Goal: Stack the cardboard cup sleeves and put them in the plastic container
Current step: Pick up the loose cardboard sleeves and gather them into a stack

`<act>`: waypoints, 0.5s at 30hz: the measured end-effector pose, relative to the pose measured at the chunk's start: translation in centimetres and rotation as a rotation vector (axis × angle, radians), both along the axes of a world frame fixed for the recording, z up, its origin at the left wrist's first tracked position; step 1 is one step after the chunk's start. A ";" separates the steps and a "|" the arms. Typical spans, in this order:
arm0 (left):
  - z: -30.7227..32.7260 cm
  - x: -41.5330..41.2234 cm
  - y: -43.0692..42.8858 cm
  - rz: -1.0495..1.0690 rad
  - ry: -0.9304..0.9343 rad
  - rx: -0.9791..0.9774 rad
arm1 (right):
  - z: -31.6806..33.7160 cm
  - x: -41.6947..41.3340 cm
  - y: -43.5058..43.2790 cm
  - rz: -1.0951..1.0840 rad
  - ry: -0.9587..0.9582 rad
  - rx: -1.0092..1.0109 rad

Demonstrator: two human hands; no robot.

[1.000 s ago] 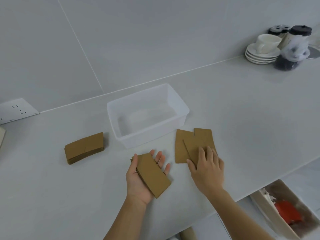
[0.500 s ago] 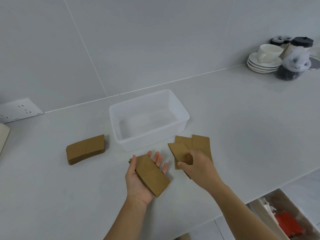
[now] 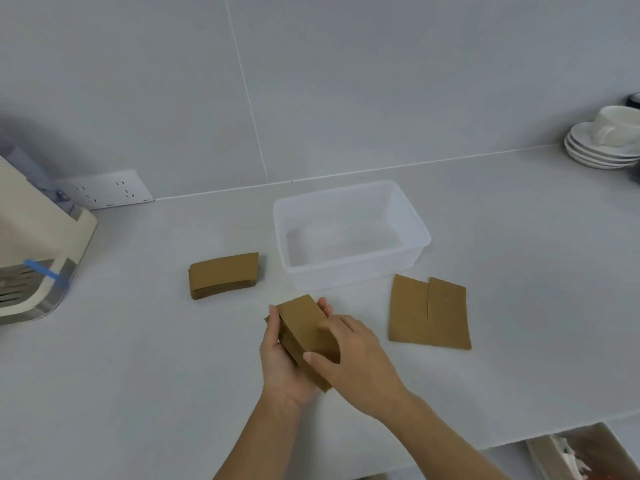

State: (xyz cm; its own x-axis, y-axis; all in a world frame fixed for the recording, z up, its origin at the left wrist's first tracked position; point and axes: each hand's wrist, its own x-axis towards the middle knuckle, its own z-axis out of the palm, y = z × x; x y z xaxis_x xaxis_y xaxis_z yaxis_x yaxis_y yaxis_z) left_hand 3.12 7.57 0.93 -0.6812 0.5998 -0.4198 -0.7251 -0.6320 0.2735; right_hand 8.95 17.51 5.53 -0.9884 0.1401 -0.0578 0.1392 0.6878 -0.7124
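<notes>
- At the far left a cream-coloured countertop appliance with a metal drip grille sits near the counter's left side, with a white wall socket plate behind it; both are well apart from the work, so that side offers open room.
- A finished stack of flat brown cardboard cup sleeves lies on the pale grey counter, just left of the clear rectangular plastic container, not touching it. It sits where it did a second ago.
- The left hand is half open, palm up, cradling a hand-held pile of brown sleeves between thumb and curled fingers, just in front of the container's near wall.
- The change: the right hand, which half a second ago was lifting one sleeve off the counter, now lies over that pile, thumb and fingers loosely closed on its top sleeve. I judge that sleeve has just been added, so the pile grows by one.
- The container holds nothing yet; its mouth is open and unobstructed from above.
- To the right, two loose brown sleeves lie flat and overlapping on the counter, near the container's right corner. Three lay there before.
- Likely these two need gathering before any stack goes in.
- Far right, a white cup on stacked saucers stands against the wall, well clear. The counter's front edge runs close below the forearms, with an open box beneath.
</notes>
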 end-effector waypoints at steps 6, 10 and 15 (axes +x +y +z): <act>0.1 0.3 -1.3 0.079 0.037 -0.027 | -0.6 -0.3 -1.4 0.064 0.019 0.059; 0.2 0.5 -1.6 0.142 0.012 -0.033 | -1.0 -0.2 -2.0 0.092 0.023 0.086; -0.1 0.8 -1.7 0.143 0.006 -0.056 | -1.2 0.1 -2.3 0.122 -0.024 0.105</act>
